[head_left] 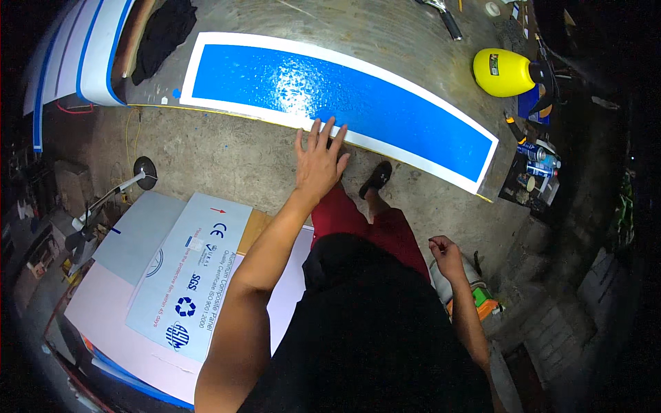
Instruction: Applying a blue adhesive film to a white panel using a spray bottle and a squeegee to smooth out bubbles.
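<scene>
A long panel (385,115) with a glossy blue face and a white border lies along the near edge of a metal table. The blue surface looks wet, with a bright glare near its middle-left. My left hand (319,160) is open, its fingers spread and fingertips at the panel's near white border. Down at my right side, away from the panel, hangs my right hand (449,258). Its fingers are curled closed, and a small dark spot shows at the fingertips; what it is, if anything held, I cannot make out.
A yellow pump sprayer (501,72) stands at the table's right, near several spray cans (540,168). Black cloth (164,38) lies at the far left beside curved white-and-blue sheets (100,51). Stacked panels (193,275) and a fan-like stand (144,173) are at the left.
</scene>
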Action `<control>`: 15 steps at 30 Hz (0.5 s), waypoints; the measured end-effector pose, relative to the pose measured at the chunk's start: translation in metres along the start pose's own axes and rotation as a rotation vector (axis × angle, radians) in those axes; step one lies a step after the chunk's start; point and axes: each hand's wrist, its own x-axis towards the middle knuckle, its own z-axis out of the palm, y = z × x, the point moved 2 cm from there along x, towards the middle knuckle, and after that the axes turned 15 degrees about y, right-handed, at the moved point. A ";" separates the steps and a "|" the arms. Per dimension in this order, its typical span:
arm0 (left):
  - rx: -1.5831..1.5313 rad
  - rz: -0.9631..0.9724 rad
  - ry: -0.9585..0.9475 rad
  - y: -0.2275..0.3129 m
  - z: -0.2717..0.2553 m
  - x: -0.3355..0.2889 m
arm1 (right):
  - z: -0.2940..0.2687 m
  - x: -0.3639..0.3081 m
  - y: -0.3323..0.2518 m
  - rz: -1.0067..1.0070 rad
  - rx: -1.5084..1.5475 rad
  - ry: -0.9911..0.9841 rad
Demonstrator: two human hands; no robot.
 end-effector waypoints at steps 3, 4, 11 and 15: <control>0.035 0.002 -0.001 0.005 0.001 0.010 | 0.001 0.002 0.002 -0.026 0.026 0.007; 0.037 0.008 -0.012 0.005 0.002 0.010 | 0.001 0.002 0.001 -0.027 0.024 0.009; 0.026 0.028 -0.077 0.008 0.001 -0.005 | 0.007 0.004 0.019 0.014 0.095 0.016; 0.027 0.043 -0.093 0.009 -0.003 -0.008 | 0.006 0.006 0.007 -0.014 0.051 0.020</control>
